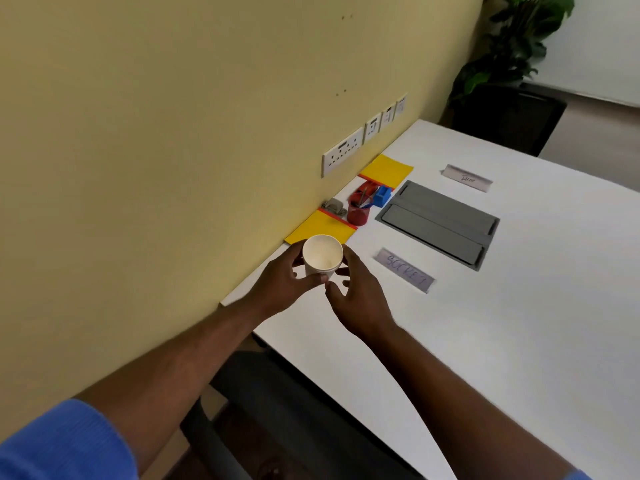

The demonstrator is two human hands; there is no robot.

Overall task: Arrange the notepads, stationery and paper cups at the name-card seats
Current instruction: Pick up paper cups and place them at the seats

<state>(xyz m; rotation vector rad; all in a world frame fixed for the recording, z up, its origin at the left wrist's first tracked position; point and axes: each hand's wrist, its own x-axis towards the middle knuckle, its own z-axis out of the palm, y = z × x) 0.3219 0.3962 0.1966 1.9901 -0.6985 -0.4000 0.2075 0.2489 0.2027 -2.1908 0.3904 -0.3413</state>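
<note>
From the head camera you see one cup, two yellow notepads, two name cards and one red pen pot. Your left hand curls around the cup and your right hand pinches its lower side. You hold the cup above the table edge by the wall, just before the near notepad. To the right of the cards the table gives much open room.

left hand and right hand hold white paper cup upright above table, near yellow notepad.
</note>
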